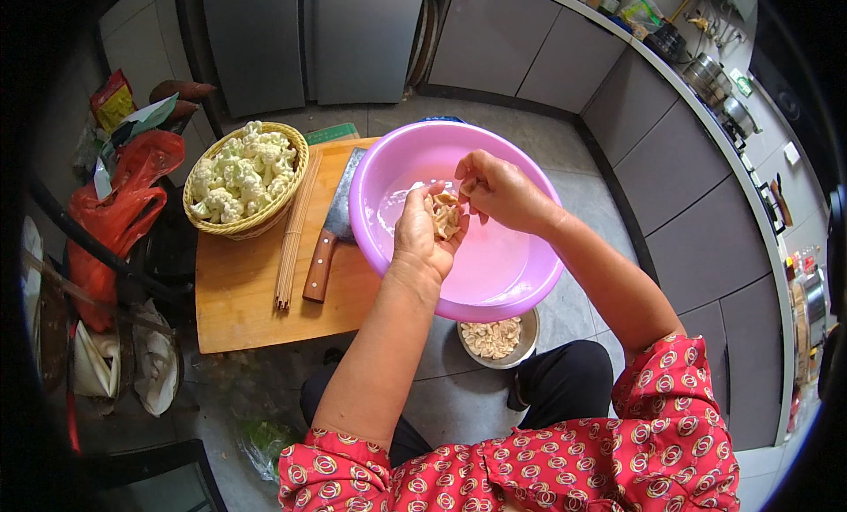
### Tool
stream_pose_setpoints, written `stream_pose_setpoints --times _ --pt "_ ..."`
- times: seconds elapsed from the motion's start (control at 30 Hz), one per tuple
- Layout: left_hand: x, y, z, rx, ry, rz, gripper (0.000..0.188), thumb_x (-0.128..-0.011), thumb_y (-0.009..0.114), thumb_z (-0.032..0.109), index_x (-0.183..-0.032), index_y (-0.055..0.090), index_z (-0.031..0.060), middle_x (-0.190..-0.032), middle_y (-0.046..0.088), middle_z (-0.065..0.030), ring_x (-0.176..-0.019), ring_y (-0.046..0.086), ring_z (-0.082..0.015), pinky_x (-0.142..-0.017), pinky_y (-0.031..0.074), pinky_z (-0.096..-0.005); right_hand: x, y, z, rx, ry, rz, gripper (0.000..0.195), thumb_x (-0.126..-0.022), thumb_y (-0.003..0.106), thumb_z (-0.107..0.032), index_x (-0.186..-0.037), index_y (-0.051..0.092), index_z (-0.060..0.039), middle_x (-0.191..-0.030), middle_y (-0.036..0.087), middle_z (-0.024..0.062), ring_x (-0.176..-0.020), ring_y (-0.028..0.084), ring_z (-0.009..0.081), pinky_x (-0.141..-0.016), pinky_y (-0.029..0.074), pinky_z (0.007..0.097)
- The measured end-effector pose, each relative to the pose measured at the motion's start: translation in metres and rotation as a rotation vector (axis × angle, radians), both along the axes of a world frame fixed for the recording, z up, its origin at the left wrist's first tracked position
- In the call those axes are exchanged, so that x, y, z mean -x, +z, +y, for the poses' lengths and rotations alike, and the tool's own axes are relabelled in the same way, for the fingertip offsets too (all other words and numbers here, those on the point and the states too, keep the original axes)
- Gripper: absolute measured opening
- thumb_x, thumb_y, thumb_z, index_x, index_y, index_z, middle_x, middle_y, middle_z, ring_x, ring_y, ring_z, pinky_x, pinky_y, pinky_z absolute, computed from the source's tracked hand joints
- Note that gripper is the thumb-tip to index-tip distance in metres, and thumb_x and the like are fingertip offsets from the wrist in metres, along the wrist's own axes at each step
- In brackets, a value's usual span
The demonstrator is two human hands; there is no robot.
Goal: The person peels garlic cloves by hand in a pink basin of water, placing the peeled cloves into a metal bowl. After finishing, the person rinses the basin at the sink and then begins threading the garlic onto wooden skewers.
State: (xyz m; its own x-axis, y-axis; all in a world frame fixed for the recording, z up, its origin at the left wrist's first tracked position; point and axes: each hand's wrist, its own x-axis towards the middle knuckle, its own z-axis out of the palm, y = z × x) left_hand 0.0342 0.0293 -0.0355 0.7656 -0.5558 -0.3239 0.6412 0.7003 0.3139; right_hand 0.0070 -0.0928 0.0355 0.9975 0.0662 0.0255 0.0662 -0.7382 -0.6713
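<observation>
My left hand [422, 231] is cupped, palm up, around several pale beige food pieces [445, 215]; I cannot tell what food they are. Just to its right, my right hand [493, 188] has its fingers curled together, and whether a piece is pinched in them is unclear. Both hands are above a pink-purple plastic basin [456, 308] with water in it. On the floor below its near rim sits a metal bowl [531, 343] of similar pale pieces [491, 338].
On the wooden board [245, 327] at left lie a cleaver [321, 264], a bundle of thin wooden skewers [294, 241] and a yellow woven basket [299, 145] of cauliflower florets [245, 174]. A red plastic bag [126, 208] hangs farther left. Grey cabinets [688, 214] stand at right.
</observation>
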Motion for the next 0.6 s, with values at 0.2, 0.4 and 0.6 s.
stream_pose_setpoints --times 0.2,0.4,0.6 --pt "0.003 0.005 0.000 -0.009 0.016 0.076 0.026 -0.090 0.035 0.027 -0.097 0.052 0.0087 -0.091 0.056 -0.0090 -0.079 0.057 -0.0206 -0.070 0.050 -0.0338 0.008 0.001 0.011 0.127 0.171 -0.335 0.018 -0.084 0.047 -0.001 -0.101 0.051 -0.0019 -0.091 0.062 0.0137 -0.088 0.061 0.0234 -0.070 0.051 0.0323" --pt "0.001 -0.001 0.000 0.047 0.005 0.090 0.020 -0.089 0.040 0.024 -0.099 0.052 0.0111 -0.089 0.056 -0.0106 -0.078 0.057 -0.0226 -0.070 0.050 -0.0354 -0.009 -0.004 -0.022 -0.255 -0.099 -0.043 0.021 -0.087 0.038 -0.001 -0.104 0.051 0.0019 -0.090 0.059 0.0136 -0.067 0.057 0.0110 -0.049 0.049 0.0235" --pt "0.002 0.004 -0.001 -0.057 0.031 0.113 0.017 -0.089 0.043 0.022 -0.100 0.051 0.0111 -0.090 0.055 -0.0103 -0.077 0.056 -0.0221 -0.070 0.048 -0.0352 -0.027 -0.083 -0.098 0.351 -0.365 0.220 0.038 -0.079 0.051 -0.012 -0.116 0.047 -0.0017 -0.106 0.054 0.0151 -0.096 0.053 0.0236 -0.081 0.045 0.0306"
